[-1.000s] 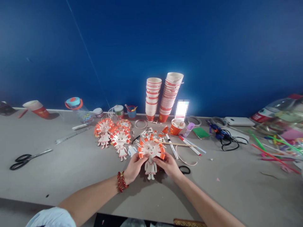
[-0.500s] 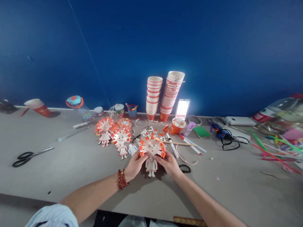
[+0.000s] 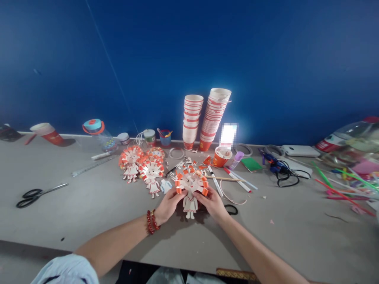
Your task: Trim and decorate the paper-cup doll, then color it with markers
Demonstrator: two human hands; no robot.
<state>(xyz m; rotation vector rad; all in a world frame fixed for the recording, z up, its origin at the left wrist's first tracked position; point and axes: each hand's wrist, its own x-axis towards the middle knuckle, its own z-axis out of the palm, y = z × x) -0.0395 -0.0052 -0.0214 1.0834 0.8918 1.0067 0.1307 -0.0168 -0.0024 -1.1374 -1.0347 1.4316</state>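
Head cam here: both hands are on one paper doll with an orange-and-white fringed cup head, held upright, front toward the camera, at the near middle of the gray table. Left hand has its thumb pressed on the front just under the head, right hand does the same from the other side. Both are closed into a light pinch; the other fingers are mostly behind the doll, so can't tell how they're curled.

Compared to a second ago, not much. Same doll, same two-thumb hold, it just sits a touch higher and further right in view. Some of that is the camera, since the scissors lying off to the left shifted up and right too. The neighbors haven't budged on the table: front finished doll, back finished doll, plus a white paper cutout just beside the left hand. Red bead bracelets on the left wrist, two paper cup stacks by the blue wall.
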